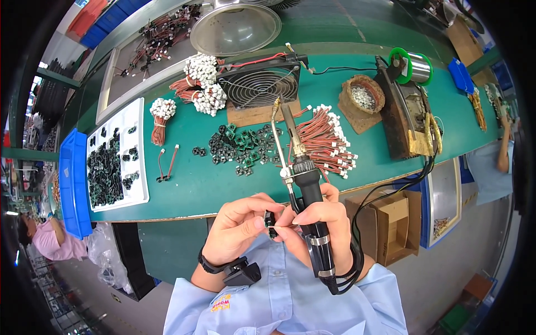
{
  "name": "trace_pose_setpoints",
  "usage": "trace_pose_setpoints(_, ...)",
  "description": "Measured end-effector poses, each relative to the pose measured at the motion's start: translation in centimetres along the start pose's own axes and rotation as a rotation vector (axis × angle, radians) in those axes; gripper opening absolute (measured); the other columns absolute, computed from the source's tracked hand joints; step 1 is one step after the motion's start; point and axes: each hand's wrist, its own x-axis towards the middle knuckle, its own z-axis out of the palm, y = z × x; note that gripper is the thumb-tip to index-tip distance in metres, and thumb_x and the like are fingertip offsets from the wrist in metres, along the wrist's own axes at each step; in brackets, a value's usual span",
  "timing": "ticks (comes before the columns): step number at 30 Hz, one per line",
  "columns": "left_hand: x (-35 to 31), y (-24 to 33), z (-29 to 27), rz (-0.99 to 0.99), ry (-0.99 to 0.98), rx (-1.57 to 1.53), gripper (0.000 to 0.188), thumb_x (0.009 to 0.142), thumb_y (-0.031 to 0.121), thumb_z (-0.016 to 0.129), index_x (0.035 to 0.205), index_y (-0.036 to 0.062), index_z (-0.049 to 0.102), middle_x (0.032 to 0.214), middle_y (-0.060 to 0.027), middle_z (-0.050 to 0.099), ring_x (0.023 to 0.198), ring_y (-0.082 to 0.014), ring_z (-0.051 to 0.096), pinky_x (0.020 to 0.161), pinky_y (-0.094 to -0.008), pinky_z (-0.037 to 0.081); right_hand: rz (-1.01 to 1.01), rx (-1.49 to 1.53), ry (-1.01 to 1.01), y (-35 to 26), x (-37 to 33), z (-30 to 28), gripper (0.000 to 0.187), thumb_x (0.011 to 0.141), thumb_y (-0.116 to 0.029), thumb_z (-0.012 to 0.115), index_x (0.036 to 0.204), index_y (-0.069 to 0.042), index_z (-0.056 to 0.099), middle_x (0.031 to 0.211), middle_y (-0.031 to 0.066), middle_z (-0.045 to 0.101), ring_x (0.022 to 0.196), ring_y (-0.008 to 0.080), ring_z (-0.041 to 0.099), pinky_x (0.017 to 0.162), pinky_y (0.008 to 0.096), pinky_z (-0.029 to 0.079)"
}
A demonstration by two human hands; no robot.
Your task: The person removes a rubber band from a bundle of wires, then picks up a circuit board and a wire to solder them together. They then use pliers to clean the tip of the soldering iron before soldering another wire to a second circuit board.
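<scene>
Blue tray [72,184] at left, plastic bag [108,257] below it, cardboard box [384,230] lower right

A bare strip of green surface [218,192] gives the left hand [234,229] a low lane toward the white tray [140,173], I can see. Ahead, loose black parts [245,142] block the middle. The upright soldering iron [309,187] bars the right hand's [339,223] inward path; red wires [324,142] spread beyond, a cooling fan [262,89] walls the back, and black cables [429,166] hang over the near edge at right.
</scene>
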Motion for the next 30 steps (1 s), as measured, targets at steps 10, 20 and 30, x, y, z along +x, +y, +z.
trace_pose_setpoints(10, 0.2, 0.0, 0.3, -0.006, 0.019, 0.014, 0.03, 0.089, 0.013, 0.056, 0.113, -0.0056, 0.057, 0.1, -0.0126, 0.054, 0.089, -0.0194, 0.054, 0.075, -0.0309, 0.046, -0.001, 0.01, 0.015, 0.2, 0.0, -0.3, 0.043, 0.064, 0.004, 0.074, 0.098, -0.012, 0.052, 0.08, -0.0028, 0.063, 0.066, 0.015, 0.059, 0.076, 0.0358, 0.034)
trace_pose_setpoints(20, 0.4, -0.1, 0.4, 0.0, 0.024, 0.04, 0.028, 0.088, 0.009, 0.055, 0.112, -0.0063, 0.057, 0.101, -0.013, 0.054, 0.09, -0.0195, 0.055, 0.077, -0.0316, 0.046, 0.055, -0.017, -0.088, 0.2, -0.1, -0.9, 0.043, 0.073, 0.003, 0.069, 0.099, -0.014, 0.04, 0.07, 0.0004, 0.063, 0.068, 0.0134, 0.063, 0.09, 0.0368, 0.028)
trace_pose_setpoints(30, 0.5, -0.3, 0.3, 0.013, 0.024, 0.079, 0.027, 0.088, 0.009, 0.056, 0.11, -0.0066, 0.058, 0.101, -0.0129, 0.055, 0.091, -0.0194, 0.054, 0.08, -0.0315, 0.044, 0.064, -0.021, -0.071, 0.3, 0.0, -1.1, 0.042, 0.073, 0.002, 0.071, 0.098, -0.014, 0.041, 0.071, 0.001, 0.064, 0.07, 0.0138, 0.064, 0.09, 0.0367, 0.029)
